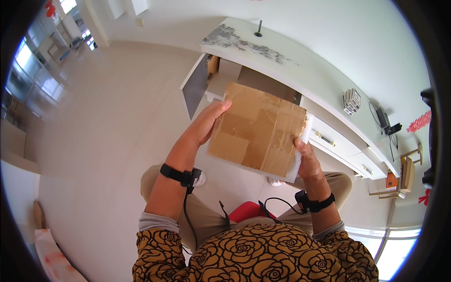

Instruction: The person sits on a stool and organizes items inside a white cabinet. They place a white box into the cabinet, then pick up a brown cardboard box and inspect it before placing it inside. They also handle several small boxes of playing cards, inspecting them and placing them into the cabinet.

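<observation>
Between my hands is a flat cardboard box (pixel 259 130) with strips of clear tape across it. White foam padding (pixel 293 169) shows along its right and lower edges. My left hand (pixel 208 121) grips the box's left side, thumb on the upper face. At the right edge, my right hand (pixel 309 157) presses its thumb against the foam and cardboard. Just beyond the box stands a long white cabinet (pixel 278 53); its door (pixel 196 86) hangs open at the left. Inside the compartment I see a shelf (pixel 220 84) and a pale box-like thing (pixel 229 68), partly covered by the cardboard.
On the cabinet top are a small black stand (pixel 258 33), a stack of small patterned boxes (pixel 351 101) and a black device with cables (pixel 383 120). Closed drawers (pixel 326 139) run to the right. A wooden stool (pixel 408 174) is at far right. Cables hang from both wrist straps.
</observation>
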`<state>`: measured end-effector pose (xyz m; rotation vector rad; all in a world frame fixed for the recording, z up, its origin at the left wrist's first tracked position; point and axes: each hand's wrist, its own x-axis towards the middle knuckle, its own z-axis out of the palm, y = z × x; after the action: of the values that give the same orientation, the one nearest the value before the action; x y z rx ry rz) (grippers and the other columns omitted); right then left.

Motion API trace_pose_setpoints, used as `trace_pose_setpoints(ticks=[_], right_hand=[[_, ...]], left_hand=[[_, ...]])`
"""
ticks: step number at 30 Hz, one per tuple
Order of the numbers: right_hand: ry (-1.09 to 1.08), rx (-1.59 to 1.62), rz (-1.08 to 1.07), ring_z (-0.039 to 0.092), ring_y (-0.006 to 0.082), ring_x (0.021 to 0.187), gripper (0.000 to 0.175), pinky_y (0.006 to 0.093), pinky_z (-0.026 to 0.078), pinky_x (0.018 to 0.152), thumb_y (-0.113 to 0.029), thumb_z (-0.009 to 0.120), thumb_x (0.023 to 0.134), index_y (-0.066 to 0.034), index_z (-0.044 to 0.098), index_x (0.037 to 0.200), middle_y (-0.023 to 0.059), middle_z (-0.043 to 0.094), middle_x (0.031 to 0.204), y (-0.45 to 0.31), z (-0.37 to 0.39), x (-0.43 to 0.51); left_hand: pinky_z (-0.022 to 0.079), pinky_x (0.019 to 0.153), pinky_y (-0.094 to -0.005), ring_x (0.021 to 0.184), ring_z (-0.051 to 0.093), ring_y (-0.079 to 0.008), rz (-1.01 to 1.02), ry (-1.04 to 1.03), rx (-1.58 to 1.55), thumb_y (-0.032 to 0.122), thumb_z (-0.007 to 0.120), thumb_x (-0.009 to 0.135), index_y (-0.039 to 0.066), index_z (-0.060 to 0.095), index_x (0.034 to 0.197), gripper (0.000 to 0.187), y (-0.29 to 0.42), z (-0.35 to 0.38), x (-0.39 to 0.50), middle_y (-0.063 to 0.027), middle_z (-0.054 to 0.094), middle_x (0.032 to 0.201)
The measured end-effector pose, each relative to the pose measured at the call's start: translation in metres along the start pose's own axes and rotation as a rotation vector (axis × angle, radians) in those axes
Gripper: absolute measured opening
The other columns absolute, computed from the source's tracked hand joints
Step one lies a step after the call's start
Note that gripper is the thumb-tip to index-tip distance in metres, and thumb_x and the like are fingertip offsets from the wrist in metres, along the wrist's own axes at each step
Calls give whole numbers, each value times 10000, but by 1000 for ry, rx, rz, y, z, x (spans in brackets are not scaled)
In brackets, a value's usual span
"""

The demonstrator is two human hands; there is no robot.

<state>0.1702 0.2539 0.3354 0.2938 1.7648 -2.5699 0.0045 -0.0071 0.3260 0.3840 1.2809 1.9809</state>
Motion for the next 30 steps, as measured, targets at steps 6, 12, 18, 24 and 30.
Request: trace_pose_setpoints(ticks=[6, 12, 18, 24, 30], right_hand=[[10, 30, 39, 497, 234, 1224, 917, 376, 402, 1036, -471, 765, 771, -2, 342, 1436, 123, 512, 1334, 0, -2, -9], [-43, -43, -14, 491, 218, 1217, 870, 366, 400, 1027, -424, 759, 790, 13, 351, 1423, 123, 517, 1326, -4, 4, -11], [-16, -133, -38, 484, 216, 1216, 841, 357, 378, 1035, -404, 748, 803, 13, 354, 1417, 121, 514, 1328, 5, 11, -11], [-58, -26, 8, 501, 228, 1210, 850, 376, 416, 1015, -424, 743, 807, 1, 345, 1425, 129, 514, 1327, 13, 7, -6], [-30, 140, 104, 528, 247, 1212, 837, 392, 468, 994, -471, 691, 837, -20, 333, 1445, 141, 512, 1342, 20, -4, -9]], left_hand=[[469, 868, -281, 1031, 582, -105, -23, 24, -70, 456, 520, 974, 46, 568, 1268, 507, -4, 1, 1, -13, 631, 1127], [465, 905, -276, 1073, 582, -113, 26, 113, -108, 490, 486, 988, 32, 548, 1310, 563, 1, 2, 3, -30, 618, 1229], [465, 940, -290, 1124, 573, -135, 31, 215, -147, 435, 479, 1007, 20, 554, 1297, 512, -9, 7, 7, -46, 606, 1257], [457, 948, -289, 1159, 557, -155, 31, 181, -75, 519, 475, 987, -2, 486, 1364, 643, -14, -4, 10, -95, 571, 1311], [447, 944, -321, 1136, 565, -194, -86, 290, -98, 764, 489, 840, 2, 321, 1480, 1009, -16, -23, 11, -167, 574, 1283]])
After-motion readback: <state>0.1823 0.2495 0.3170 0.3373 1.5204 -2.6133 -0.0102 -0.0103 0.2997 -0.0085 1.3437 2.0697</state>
